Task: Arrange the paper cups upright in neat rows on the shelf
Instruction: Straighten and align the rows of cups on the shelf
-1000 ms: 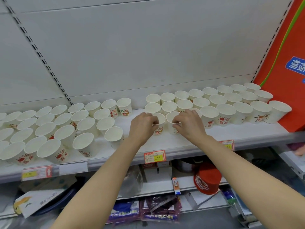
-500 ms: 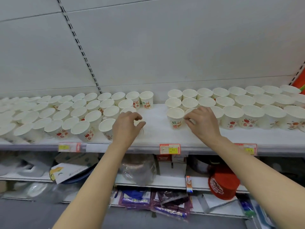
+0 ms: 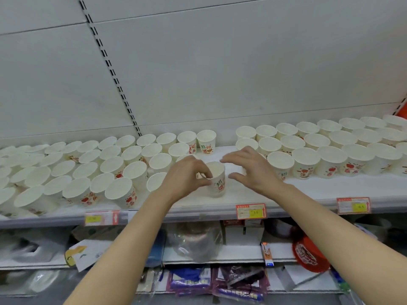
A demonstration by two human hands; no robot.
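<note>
The left hand (image 3: 187, 177) grips an upright paper cup (image 3: 217, 179) in the gap between two groups of cups on the shelf (image 3: 308, 190); the right hand (image 3: 253, 170) hovers beside it, fingers spread.

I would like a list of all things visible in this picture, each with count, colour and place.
paper cups, left group: many, white with red print, upright on shelf's left part
paper cups, right group: many, white with red print, shelf's right part
single paper cup: one, white, in the gap between groups
shelf: one, white
price tags: three, red and yellow, shelf's front edge
lower shelf goods: several, mixed colours, blurred
left hand: grips the single cup
right hand: open, beside that cup
</note>
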